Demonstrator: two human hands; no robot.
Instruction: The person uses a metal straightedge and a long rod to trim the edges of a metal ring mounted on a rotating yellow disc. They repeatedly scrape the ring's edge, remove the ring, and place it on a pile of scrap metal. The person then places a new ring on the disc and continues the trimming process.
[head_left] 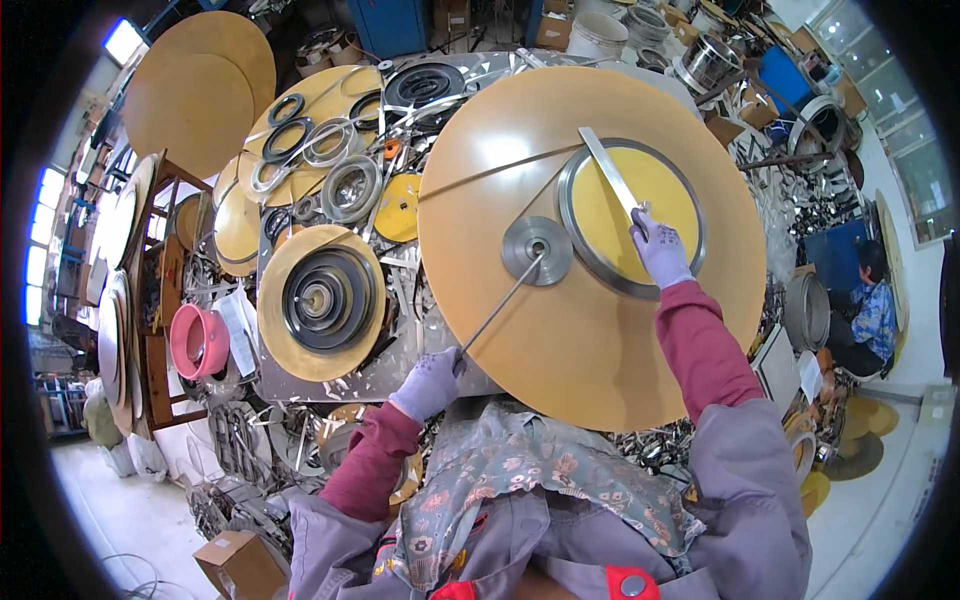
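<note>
A large tan round disc [620,370] lies in front of me. On its right part is a grey metal ring [566,205] around a yellow disc [660,175]. A flat metal bar [606,165] crosses the yellow disc, and my right hand [660,247] grips its near end by a small knob-like part. Left of the ring sits a small grey metal hub [520,262]. A thin dark rod [497,310] runs from the hub's middle to my left hand [430,383], whose gloved fingers are closed around it. Thin strips cross the disc toward the ring and hub.
At left, another round board [275,330] carries nested dark rings [300,270]. Behind it are loose rings [350,187], a yellow plate [398,208] and metal strips. A pink basin [198,342] stands at the table's left. A seated person [870,320] is at far right. Metal scraps surround the table.
</note>
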